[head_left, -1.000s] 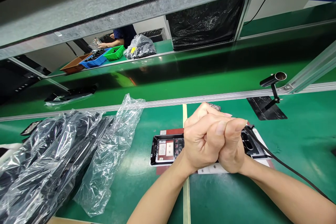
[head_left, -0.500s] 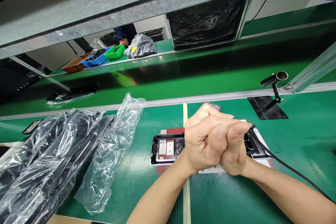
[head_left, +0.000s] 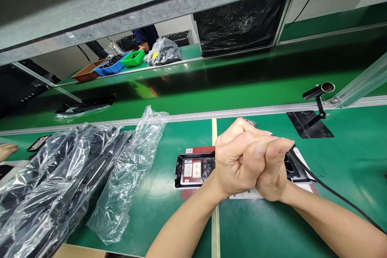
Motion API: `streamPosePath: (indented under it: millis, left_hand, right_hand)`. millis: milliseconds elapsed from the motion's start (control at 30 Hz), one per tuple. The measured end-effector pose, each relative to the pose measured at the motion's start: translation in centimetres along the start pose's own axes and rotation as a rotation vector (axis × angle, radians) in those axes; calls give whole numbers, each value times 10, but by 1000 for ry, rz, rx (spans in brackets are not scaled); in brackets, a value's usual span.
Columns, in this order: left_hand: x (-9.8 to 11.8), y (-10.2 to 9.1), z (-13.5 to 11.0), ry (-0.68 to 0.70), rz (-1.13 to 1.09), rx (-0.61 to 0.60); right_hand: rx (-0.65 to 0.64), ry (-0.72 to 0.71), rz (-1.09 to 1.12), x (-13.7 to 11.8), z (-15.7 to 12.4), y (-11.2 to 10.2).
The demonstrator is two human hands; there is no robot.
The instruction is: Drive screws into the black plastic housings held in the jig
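Observation:
My left hand (head_left: 234,165) and my right hand (head_left: 273,173) are closed and pressed together over the middle of the workpiece. Whatever lies inside the fingers is hidden. Beneath them is a long black plastic housing (head_left: 179,171), with its middle covered by the hands. Its left end shows a recess with a white label and several round holes. Under it are a dark red sheet (head_left: 205,149) and a white plate (head_left: 246,196). A black cable (head_left: 338,196) runs from beside my right hand toward the lower right edge.
Bagged black parts (head_left: 60,181) and a clear plastic bag (head_left: 121,197) lie at left, near another person's hand (head_left: 7,151). A black tube holder (head_left: 319,90) stands at right. Blue (head_left: 110,69) and green bins (head_left: 134,59) sit behind, below a metal shelf (head_left: 121,16).
My hands keep nearly the same clasped pose over the housing. Another person's hand has come into view at the far left edge. The view has shifted slightly.

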State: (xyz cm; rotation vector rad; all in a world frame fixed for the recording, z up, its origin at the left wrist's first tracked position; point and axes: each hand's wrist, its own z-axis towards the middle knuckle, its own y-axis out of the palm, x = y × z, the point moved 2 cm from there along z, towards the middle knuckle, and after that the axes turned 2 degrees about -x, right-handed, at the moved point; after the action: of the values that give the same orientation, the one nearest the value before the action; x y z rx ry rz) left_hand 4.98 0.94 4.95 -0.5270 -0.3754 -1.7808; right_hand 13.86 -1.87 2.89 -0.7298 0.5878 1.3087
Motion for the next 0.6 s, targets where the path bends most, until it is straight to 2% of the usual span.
streamPosePath:
  millis: [233, 600]
  left_hand:
    - [-1, -1, -1, 3, 59, 2]
    - [-3, -2, -2, -28, 18, 9]
  right_hand:
    - [6, 11, -3, -3, 4, 0]
    - [-20, 47, 27, -2, 3, 1]
